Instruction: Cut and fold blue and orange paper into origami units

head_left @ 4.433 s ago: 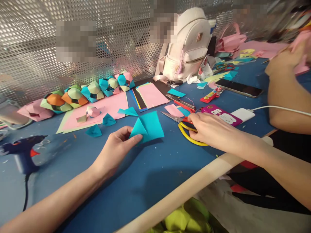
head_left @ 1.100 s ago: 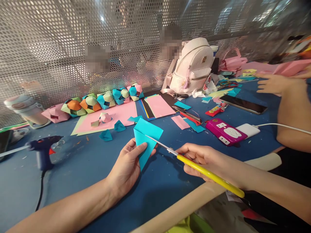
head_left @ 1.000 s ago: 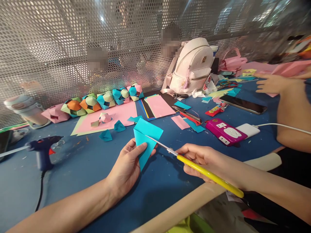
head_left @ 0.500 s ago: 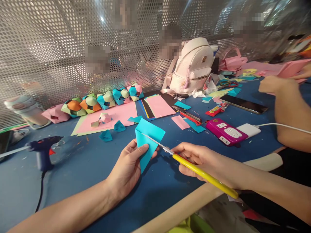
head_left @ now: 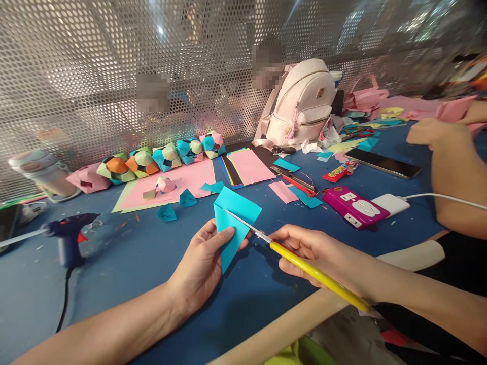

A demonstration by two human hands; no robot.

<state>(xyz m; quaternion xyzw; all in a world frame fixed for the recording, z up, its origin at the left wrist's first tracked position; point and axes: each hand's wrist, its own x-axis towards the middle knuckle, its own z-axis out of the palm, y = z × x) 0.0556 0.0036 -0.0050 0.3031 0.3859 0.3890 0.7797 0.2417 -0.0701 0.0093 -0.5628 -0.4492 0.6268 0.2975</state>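
Between the thumb and fingers of my left hand (head_left: pixel 205 258) is a piece of blue paper (head_left: pixel 240 207), held tilted above the table. My right hand (head_left: pixel 308 253) is closed on yellow-handled scissors (head_left: pixel 319 275). Their blade lies across the blue paper from its right edge nearly to its left edge; the lower blade is hidden. Beyond my left hand, small folded blue paper pieces (head_left: pixel 166 212) lie on the table, near a small pink folded paper piece (head_left: pixel 166 184) on pink sheets (head_left: pixel 190 180).
A glue gun (head_left: pixel 68 238) stands at left. Folded paper balls (head_left: pixel 142 161) line the back by a bottle (head_left: pixel 43 175). A white backpack (head_left: pixel 304 106), purple power bank (head_left: pixel 353 207), phone (head_left: pixel 384 163) and red pliers-like tool (head_left: pixel 300 185) lie rightward. Another person's arm (head_left: pixel 452 172) rests at right.
The blue paper and my hands sit almost as before, with the paper slightly to the right in view. The scissors still lie across it.
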